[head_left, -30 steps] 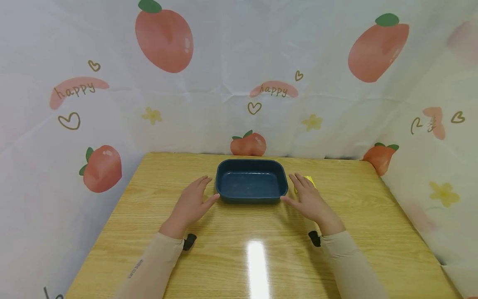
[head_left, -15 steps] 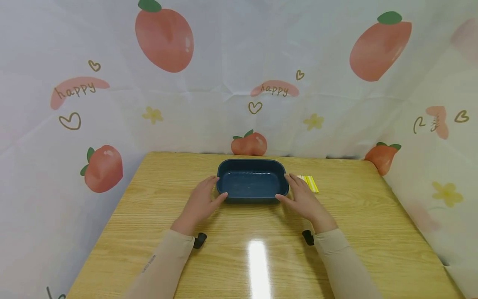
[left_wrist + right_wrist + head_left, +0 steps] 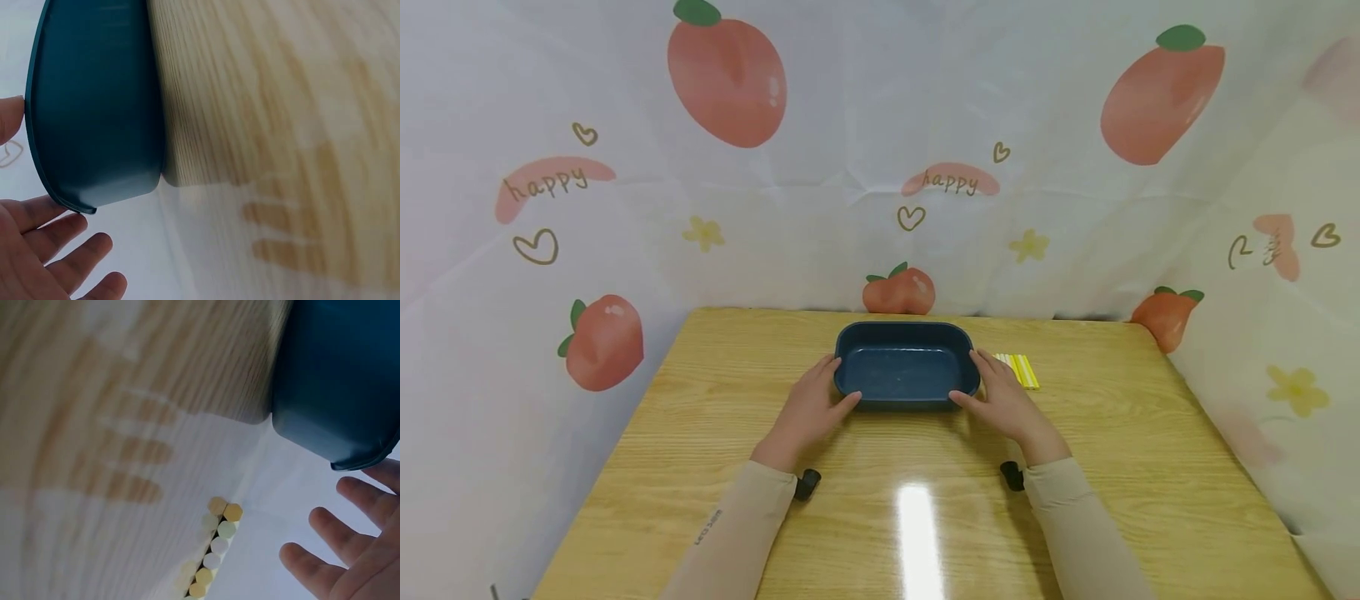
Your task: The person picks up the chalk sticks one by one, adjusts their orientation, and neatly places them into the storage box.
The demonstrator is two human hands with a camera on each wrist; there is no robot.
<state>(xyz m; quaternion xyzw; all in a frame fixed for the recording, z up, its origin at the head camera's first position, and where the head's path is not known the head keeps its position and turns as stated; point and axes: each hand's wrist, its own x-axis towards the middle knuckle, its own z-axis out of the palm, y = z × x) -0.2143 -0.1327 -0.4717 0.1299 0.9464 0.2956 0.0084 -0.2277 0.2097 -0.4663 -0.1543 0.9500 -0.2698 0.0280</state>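
Note:
A dark blue rectangular tub (image 3: 901, 375) stands on the wooden table, its inside bare. At its left end is my left hand (image 3: 808, 408), fingers fairly straight; the thumb (image 3: 10, 119) touches the rim in the left wrist view, and the index finger meets the rim's corner. My right hand (image 3: 1006, 404) lies against the right end the same way, thumb along the front rim. In the right wrist view its lower fingers (image 3: 312, 565) are spread, apart from the tub (image 3: 337, 375). Right of it lies a row of yellow and white sticks (image 3: 1021, 372), partly hidden by the right hand.
The wooden table (image 3: 700, 392) backs onto a white cloth (image 3: 820, 250) printed with fruit, hearts and "happy". In the right wrist view the sticks (image 3: 212, 559) show six-sided ends, side by side on the table. A light glare crosses the table's front.
Both hands have closed in from either side and now touch the tub's ends. The sticks have come into fuller view as the right hand moved left. The tub has hardly moved.

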